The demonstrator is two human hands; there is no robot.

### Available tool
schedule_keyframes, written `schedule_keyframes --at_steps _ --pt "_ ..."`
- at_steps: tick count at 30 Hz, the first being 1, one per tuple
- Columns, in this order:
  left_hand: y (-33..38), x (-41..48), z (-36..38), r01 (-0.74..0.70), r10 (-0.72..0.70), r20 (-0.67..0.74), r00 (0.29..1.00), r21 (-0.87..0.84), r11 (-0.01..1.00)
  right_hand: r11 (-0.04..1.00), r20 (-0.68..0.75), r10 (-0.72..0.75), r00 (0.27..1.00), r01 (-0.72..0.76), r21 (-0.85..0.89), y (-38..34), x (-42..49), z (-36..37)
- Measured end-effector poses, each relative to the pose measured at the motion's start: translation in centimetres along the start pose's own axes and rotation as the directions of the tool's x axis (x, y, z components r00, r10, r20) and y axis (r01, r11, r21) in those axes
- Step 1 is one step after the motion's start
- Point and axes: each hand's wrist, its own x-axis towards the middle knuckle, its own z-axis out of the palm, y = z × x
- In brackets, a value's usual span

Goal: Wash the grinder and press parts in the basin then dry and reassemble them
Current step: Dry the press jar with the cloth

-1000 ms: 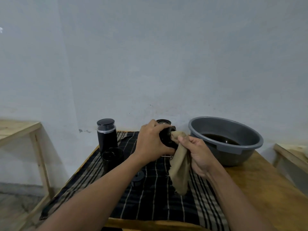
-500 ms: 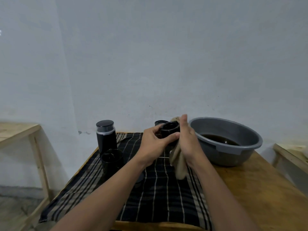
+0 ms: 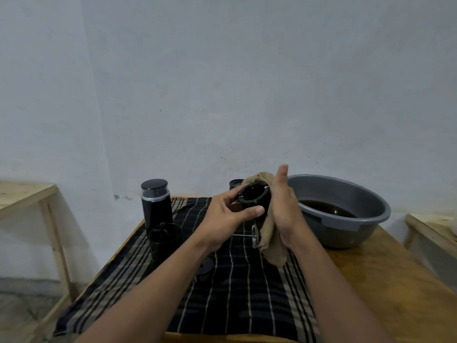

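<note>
**Black part held above the mat, tan rag pressed to it**

Gripped by the left hand, thumb underneath and fingers curled round the near rim. Raised over the striped mat, just left of the basin. Right hand flat, fingers straight and together, pressing the rag against the far side.

Far side of the part hidden by rag and palm. Shape hard to make out beyond a round black body with a notched ring on top. Behind the rag, only the top of another black cylinder showing. Under the left forearm, a small black disc, half covered. Below the hands, a metal plunger, its rod partly hidden.

Counted: one basin holding dark water, one tall grinder, one black cup in front of it, one rag, two hands, two wooden side tables — one at each edge, both cut off.
</note>
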Motion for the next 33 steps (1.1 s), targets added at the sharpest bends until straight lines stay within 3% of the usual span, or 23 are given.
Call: schedule_keyframes --at_steps 2,5,8,10,13,16,20,25,29,31,33 --pt "0.1 0.1 -0.7 0.003 -0.009 0.041 0.999 0.141 0.990 0.996 0.041 0.060 0.997 -0.063 0.066 0.0 0.6 -0.4" --pt "-0.2 1.1 -1.5 -0.003 0.026 -0.064 0.998 0.350 0.937 0.998 -0.171 -0.067 0.983 0.067 -0.003 1.0 0.7 0.4" --pt "0.3 1.3 -0.9 0.036 -0.027 -0.038 0.999 0.232 0.972 0.954 -0.281 -0.280 0.918 0.233 -0.191 2.1 0.3 1.0" --pt "0.9 1.1 -0.1 0.073 -0.074 -0.003 0.997 0.186 0.980 0.885 -0.214 -0.400 0.891 0.316 -0.341 3.0 0.3 1.1" --pt "1.3 0.7 0.5 0.069 -0.053 -0.112 0.992 0.153 0.986 0.835 -0.121 -0.462 0.878 0.386 -0.393 3.8 -0.2 1.7" --pt "1.1 0.3 0.1 0.011 0.017 -0.116 0.993 0.233 0.972 0.890 -0.102 -0.390 0.915 0.346 -0.297 3.3 -0.6 1.4" --pt "0.6 0.5 -0.6 -0.140 0.172 -0.026 0.985 0.464 0.875 0.985 -0.057 -0.125 0.991 0.117 -0.129 0.8 -0.2 0.6" --pt "0.8 1.1 -1.7 -0.148 0.094 0.120 0.988 0.596 0.789 0.993 0.016 0.099 0.995 -0.098 -0.062 0.3 1.0 -0.9" --pt "0.8 0.8 -2.0 -0.259 0.093 0.273 0.958 0.674 0.692 0.951 0.080 0.303 0.950 -0.307 0.046 0.6 0.9 -1.7" --pt "0.5 0.7 -2.2 -0.262 0.102 0.264 0.959 0.695 0.670 0.939 0.097 0.335 0.937 -0.341 0.042 0.6 0.9 -1.8" --pt "0.5 0.5 -2.0 -0.176 0.099 0.153 0.983 0.664 0.727 0.965 0.058 0.261 0.964 -0.261 -0.008 1.0 1.1 -1.6"
